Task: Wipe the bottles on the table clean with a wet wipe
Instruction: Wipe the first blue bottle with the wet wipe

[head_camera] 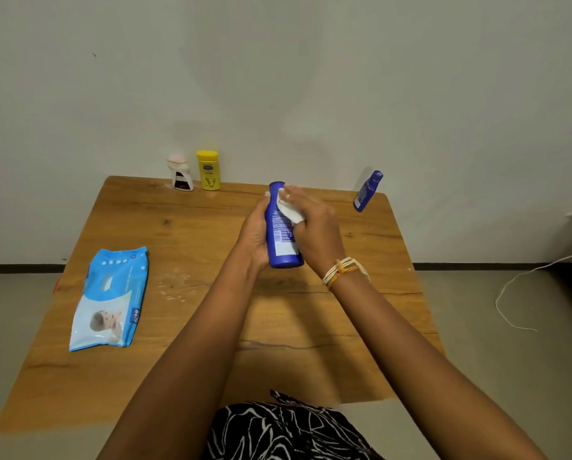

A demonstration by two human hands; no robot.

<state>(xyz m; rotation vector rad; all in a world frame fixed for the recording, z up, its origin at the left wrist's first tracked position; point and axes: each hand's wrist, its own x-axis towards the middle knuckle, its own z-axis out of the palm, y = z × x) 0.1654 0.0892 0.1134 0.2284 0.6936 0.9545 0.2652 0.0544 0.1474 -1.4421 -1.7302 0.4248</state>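
Observation:
A large blue bottle (282, 235) is held above the middle of the wooden table (185, 327), its cap end pointing away from me. My left hand (256, 232) grips it from the left side. My right hand (314, 225) presses a white wet wipe (286, 209) against the bottle's upper right side, fingers curled over the wipe. At the back edge stand a small white bottle (180, 172) with a pale pink cap and a yellow bottle (208, 170). A smaller blue bottle (367, 191) stands at the back right corner.
A blue pack of wet wipes (110, 298) lies flat on the table's left side. A whitish smear (175, 283) marks the wood beside it. A white cable (517, 293) runs across the floor at the right. The wall is close behind the table.

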